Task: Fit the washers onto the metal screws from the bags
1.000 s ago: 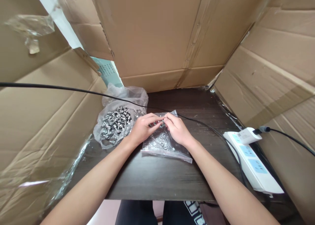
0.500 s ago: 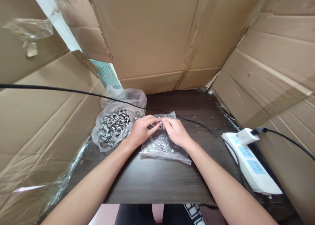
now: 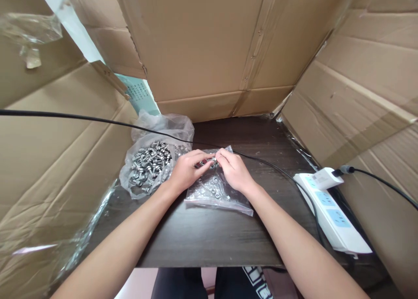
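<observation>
Dark table [image 3: 209, 246] nearest, partly hidden beneath forearms [image 3: 137, 229]. Next, a clear zip bag [image 3: 225, 207], nuts [image 3: 217, 195] on or inside, unclear which; above, half-curled left hand [image 3: 185, 169] and pinched right hand [image 3: 234, 170], metal hardware [image 3: 214, 159] gripped between, too small to identify. Beyond, cropped cardboard walls [image 3: 202, 42].

Over the clear, flat plastic bag [image 3: 204, 192], the bare left hand [image 3: 185, 170] and bare right hand [image 3: 233, 169] partly hide small silvery metal pieces [image 3: 214, 159] (too small to identify).
</observation>
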Action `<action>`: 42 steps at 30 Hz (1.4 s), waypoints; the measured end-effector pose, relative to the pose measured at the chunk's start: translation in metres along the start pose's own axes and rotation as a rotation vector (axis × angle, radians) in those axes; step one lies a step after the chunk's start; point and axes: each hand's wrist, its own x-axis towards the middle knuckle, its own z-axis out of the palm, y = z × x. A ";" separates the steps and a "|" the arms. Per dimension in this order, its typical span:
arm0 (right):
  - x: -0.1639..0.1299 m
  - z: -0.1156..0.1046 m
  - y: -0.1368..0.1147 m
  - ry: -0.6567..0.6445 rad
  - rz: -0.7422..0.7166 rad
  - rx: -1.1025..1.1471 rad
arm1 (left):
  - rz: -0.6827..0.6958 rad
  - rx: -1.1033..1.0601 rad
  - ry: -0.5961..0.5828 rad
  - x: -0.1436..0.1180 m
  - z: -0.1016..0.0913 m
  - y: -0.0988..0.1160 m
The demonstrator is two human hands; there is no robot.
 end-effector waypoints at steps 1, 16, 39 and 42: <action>0.000 0.000 0.000 -0.008 -0.011 0.011 | 0.002 0.004 -0.003 0.000 0.000 0.000; 0.001 -0.001 -0.002 -0.021 0.008 -0.010 | -0.007 0.018 -0.007 0.001 -0.001 0.000; 0.000 0.001 0.002 -0.025 -0.061 -0.068 | 0.044 0.015 0.004 0.001 0.001 -0.002; 0.000 0.001 0.003 -0.026 -0.030 -0.103 | 0.046 0.010 0.004 0.001 0.001 -0.001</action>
